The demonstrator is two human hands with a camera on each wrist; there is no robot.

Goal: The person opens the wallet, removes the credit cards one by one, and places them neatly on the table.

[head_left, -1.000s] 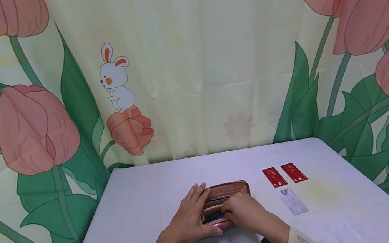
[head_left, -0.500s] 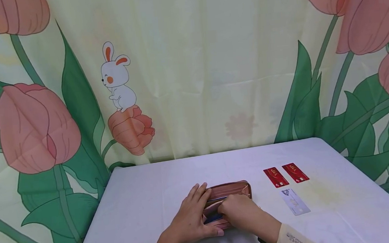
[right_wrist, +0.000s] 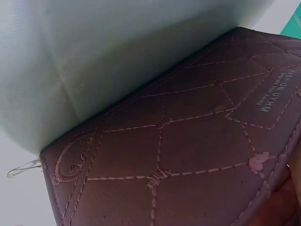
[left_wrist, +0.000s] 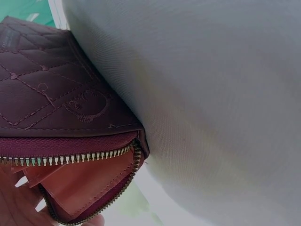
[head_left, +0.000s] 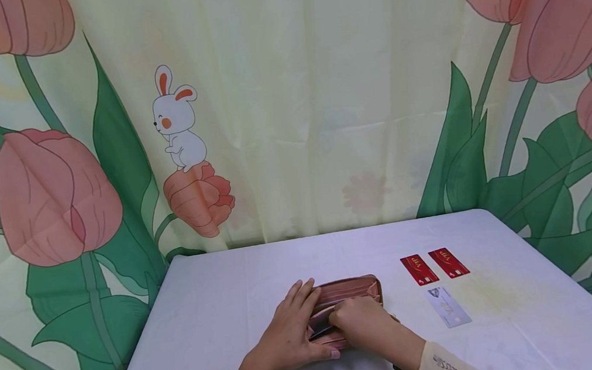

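Note:
A pinkish-brown zip wallet (head_left: 348, 287) stands unzipped on the table, its compartments facing up. My left hand (head_left: 290, 330) holds its left end, with the fingers at the far side and the thumb at the near side. My right hand (head_left: 361, 322) reaches into the wallet's middle with bent fingers; the fingertips are hidden inside, so what they touch does not show. The left wrist view shows the quilted dark cover (left_wrist: 42, 80) and the parted brass zipper (left_wrist: 70, 159). Quilted stitching also covers the outer face (right_wrist: 197, 136) in the right wrist view.
Two red VIP cards (head_left: 419, 270) (head_left: 448, 263) lie to the right of the wallet. A silvery card (head_left: 448, 307) lies just nearer than them. White cloth covers the table (head_left: 221, 297). A curtain (head_left: 295, 120) printed with tulips hangs behind its far edge.
My right hand has shifted slightly left and deeper into the wallet. The blue strip seen inside earlier now barely shows. My left hand keeps its place.

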